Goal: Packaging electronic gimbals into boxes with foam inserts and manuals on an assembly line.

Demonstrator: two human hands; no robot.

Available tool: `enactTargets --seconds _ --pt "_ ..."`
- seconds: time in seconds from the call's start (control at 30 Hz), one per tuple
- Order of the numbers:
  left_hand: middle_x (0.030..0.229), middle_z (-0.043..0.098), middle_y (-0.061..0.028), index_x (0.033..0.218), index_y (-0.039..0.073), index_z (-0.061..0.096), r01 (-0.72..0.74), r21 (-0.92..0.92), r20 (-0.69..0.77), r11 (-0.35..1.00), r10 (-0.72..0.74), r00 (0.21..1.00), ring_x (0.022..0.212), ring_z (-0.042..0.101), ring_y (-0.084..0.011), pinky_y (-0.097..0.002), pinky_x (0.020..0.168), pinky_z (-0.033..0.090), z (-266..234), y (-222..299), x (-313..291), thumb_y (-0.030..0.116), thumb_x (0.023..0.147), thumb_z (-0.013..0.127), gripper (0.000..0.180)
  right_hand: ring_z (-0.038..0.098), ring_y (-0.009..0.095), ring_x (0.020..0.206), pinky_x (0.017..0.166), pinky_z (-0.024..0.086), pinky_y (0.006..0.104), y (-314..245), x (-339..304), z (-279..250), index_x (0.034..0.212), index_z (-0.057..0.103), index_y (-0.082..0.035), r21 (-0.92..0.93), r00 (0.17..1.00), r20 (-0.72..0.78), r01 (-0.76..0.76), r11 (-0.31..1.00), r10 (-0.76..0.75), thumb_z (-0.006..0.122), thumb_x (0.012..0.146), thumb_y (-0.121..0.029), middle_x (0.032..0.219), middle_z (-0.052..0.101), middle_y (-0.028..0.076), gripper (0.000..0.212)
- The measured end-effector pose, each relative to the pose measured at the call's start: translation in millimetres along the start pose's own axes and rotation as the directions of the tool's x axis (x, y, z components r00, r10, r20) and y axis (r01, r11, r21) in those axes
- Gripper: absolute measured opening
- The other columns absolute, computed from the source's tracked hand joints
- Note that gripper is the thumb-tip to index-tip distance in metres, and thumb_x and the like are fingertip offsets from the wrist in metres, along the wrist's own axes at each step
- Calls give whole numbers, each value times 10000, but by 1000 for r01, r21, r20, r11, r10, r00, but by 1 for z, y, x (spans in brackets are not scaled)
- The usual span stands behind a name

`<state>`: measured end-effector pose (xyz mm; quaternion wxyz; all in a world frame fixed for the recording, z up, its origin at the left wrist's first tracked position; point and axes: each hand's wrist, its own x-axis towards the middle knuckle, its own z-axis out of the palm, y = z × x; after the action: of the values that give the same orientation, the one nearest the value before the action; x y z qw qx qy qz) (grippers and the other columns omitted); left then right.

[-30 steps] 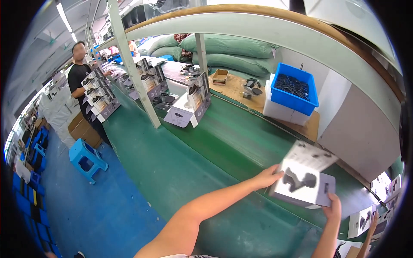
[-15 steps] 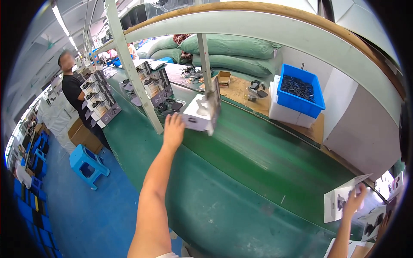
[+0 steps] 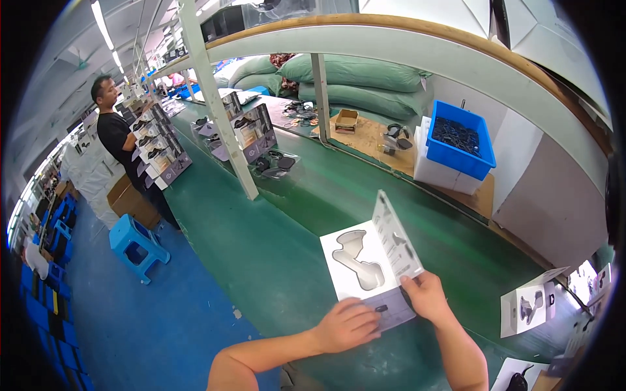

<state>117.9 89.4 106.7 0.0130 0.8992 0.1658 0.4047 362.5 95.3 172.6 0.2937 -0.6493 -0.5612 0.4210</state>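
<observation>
A white packaging box sits tilted in front of me, its printed lid flap standing up on the right. Its inner face has a shaped cut-out that shows a grey recess. My left hand lies across the box's near printed side, fingers together and curled against it. At the near right corner, my right hand pinches the box beside the foot of the flap. The underside of the box is hidden. Farther along the green bench lies a clear plastic bag with black parts.
Stacked printed boxes stand at the far left, near a person in black. A metal post rises from the bench. On the right are another opened white box and a blue bin of dark parts. A blue stool stands on the floor.
The box has come from the far part of the bench toward me, and its flap now stands up. My left arm has drawn back with it. My right hand is now on it too.
</observation>
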Motion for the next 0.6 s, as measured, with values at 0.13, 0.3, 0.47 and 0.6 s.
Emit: enactTargets --seconds 0.13,0.3,0.47,0.6 --pt "1351 636 -68 1202 74 661 236 -18 -42 972 -236 971 1293 538 -297 -586 1173 249 -4 -16 -53 405 852 742 488 725 247 867 823 592 319 17 7 18 1320 603 92 549 988 -146 43 835 45 623 1008 -105 1030 735 174 369" --pt "1379 624 -78 1244 86 677 405 244 -61 881 -403 913 1307 547 -325 -610 1191 241 -66 -17 -115 299 842 690 456 668 227 1121 1044 526 346 -29 38 65 1429 504 79 413 778 530 109 904 -337 639 996 -62 1268 680 154 475" --pt "1288 669 -72 1194 102 708 589 136 5 797 -595 804 1240 597 -289 -624 1212 203 -101 4 -166 238 824 685 395 507 451 1354 1121 435 559 -53 216 80 1426 435 95 619 838 544 -374 691 -35 746 915 -447 1462 486 291 808" --pt "1304 658 -87 1172 93 721 489 73 -106 869 -481 870 1228 593 -304 -595 1161 292 -85 -5 -176 255 899 658 323 430 561 1368 1108 432 585 -67 364 126 1516 208 153 748 898 287 -428 507 334 772 813 -638 1505 316 437 1200"
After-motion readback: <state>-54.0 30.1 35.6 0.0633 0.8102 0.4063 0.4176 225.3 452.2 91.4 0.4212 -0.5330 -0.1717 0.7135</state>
